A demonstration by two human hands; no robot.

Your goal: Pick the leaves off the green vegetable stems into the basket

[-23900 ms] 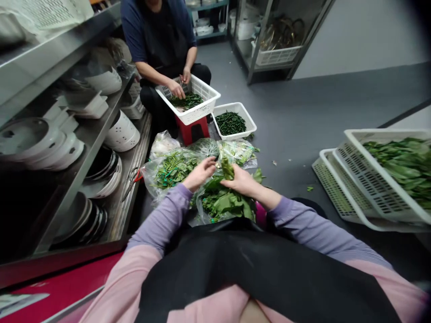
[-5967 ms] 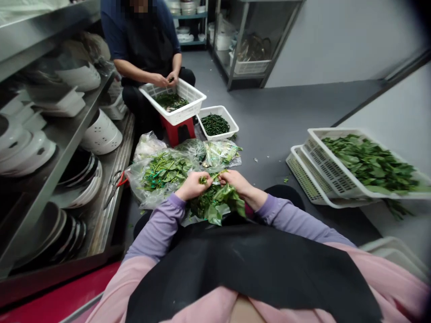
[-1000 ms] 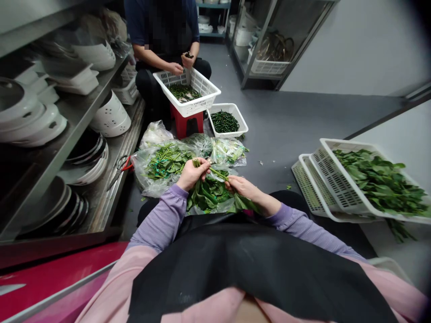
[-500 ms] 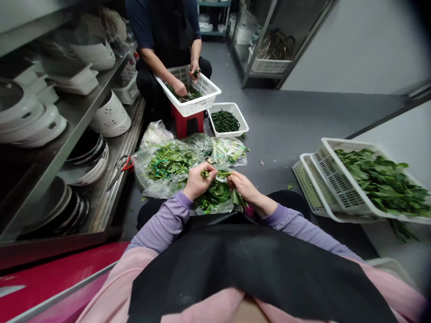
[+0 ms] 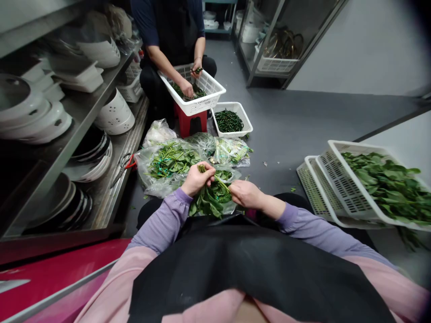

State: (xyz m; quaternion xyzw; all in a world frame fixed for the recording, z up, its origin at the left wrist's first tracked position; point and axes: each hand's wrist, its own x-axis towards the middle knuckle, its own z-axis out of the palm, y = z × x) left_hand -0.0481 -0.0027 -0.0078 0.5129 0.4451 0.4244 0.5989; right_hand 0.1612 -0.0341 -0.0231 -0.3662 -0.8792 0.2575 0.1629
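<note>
My left hand [image 5: 198,179] is closed round green leafy stems [image 5: 209,200], whose leaves hang down below it. The fingers of my right hand [image 5: 248,194] pinch the lower part of a pale green stalk [image 5: 222,183] that stretches between both hands. Beneath them, more cut greens lie on an open plastic bag [image 5: 230,208], partly hidden by my hands. Just beyond my left hand, an opened clear bag [image 5: 144,172] holds bundled leafy greens [image 5: 171,158].
At right, stacked white baskets [image 5: 332,184] hold leafy greens [image 5: 380,179]. Across from me a co-worker [image 5: 173,40] handles green chillies over a white basket [image 5: 202,105] on a red stool [image 5: 191,125]. Another basket [image 5: 247,117] holds chillies. Scissors [image 5: 123,168] lie on the left shelf.
The leaves have swung from my right hand's side to beneath my left hand. My right hand has shifted slightly right and down, and a stalk now spans both hands.
</note>
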